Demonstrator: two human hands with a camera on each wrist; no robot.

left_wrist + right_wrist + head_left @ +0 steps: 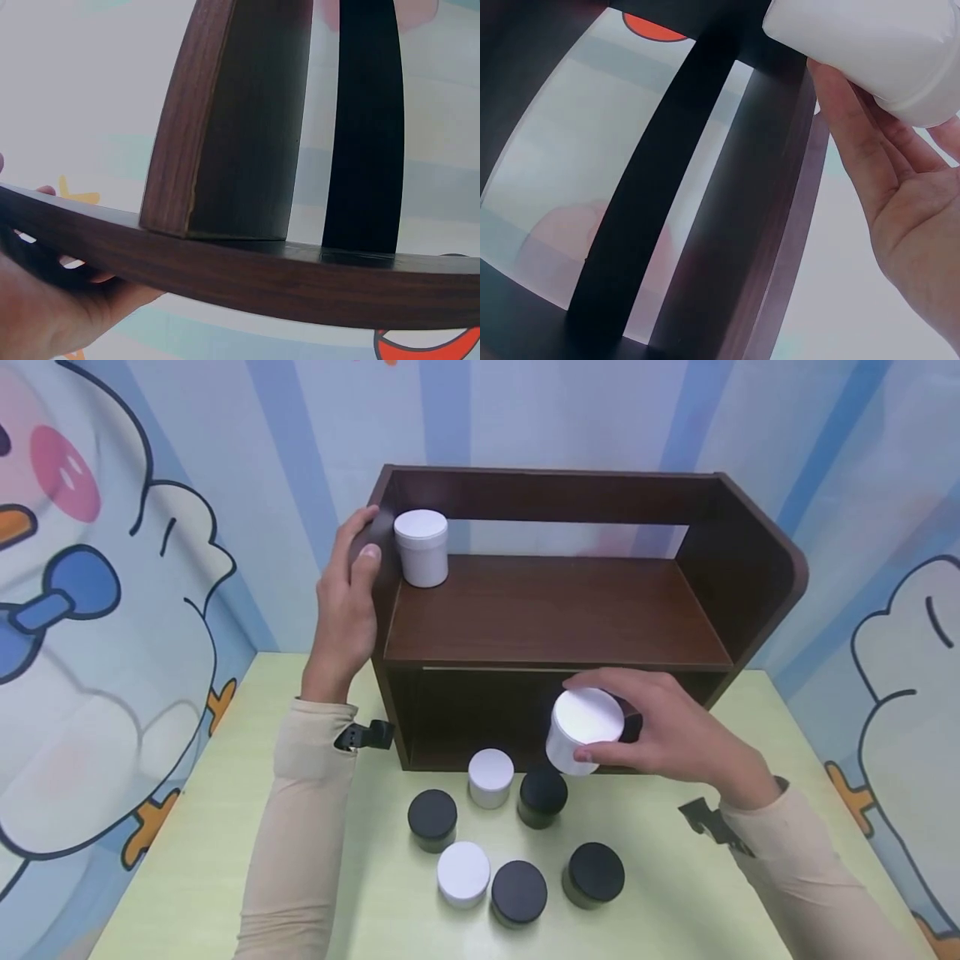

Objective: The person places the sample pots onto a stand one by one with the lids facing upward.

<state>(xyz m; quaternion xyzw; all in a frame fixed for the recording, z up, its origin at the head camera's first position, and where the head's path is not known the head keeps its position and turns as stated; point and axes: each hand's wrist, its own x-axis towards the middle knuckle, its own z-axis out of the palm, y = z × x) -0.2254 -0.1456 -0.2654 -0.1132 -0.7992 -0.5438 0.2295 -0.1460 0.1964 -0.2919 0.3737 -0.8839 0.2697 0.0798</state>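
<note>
My right hand (pixel 660 727) holds a white lidded jar (pixel 582 735) between thumb and fingers, in front of the dark brown two-tier shelf (pixel 555 610). The right wrist view shows the same jar (pixel 870 52) tilted, with fingers (pixel 855 142) against its side. My left hand (pixel 347 602) grips the edge of the shelf's left side panel; in the left wrist view the hand (pixel 60 307) is partly hidden by that panel (pixel 247 277). Another white jar (pixel 422 550) stands upright on the upper tier, in the left corner.
In front of the shelf, on the pale green table (pixel 202 827), stand two white jars (pixel 491 778) and several black-lidded jars (pixel 432 820). One black-lidded jar (pixel 543 797) is just below the held jar. A cartoon-printed backdrop (pixel 555 410) surrounds the table.
</note>
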